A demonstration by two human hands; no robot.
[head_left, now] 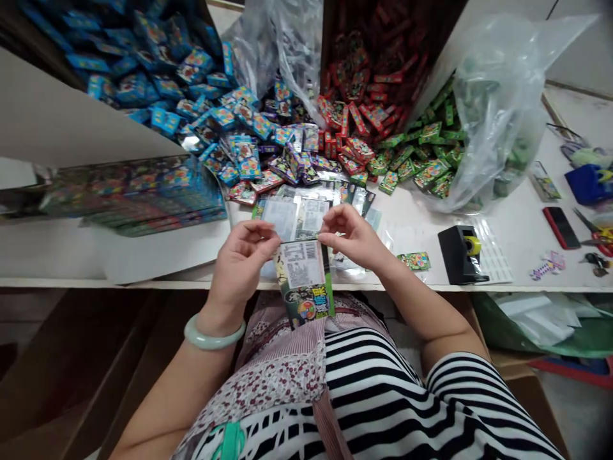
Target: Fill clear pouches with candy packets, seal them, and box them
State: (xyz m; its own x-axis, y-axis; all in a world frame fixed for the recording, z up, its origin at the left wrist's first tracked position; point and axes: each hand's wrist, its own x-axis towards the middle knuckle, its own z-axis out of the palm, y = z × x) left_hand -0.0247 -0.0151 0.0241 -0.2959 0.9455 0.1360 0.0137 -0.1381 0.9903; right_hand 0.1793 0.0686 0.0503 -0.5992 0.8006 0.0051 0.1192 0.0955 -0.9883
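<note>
Between my two hands, at the table's front edge, hangs a printed cardboard box (306,281), flat-looking, with a white text panel, a barcode and a colourful lower half. My left hand (242,259) pinches its upper left corner between thumb and fingers. At the upper right corner, the thumb and forefinger of my right hand (352,235) pinch it too. Just behind lie clear plastic sleeves and more printed pieces (313,214), partly covered by my hands. Small purple packets (299,163) are heaped beyond them.
Blue packets (191,83) spill from the left, red packets (359,121) from the middle, green packets (433,166) from the right beside a clear bag (498,121). A stack of boxes (143,191) stands left. Rightward are a tape dispenser (462,252), a phone (560,228) and scissors (601,233).
</note>
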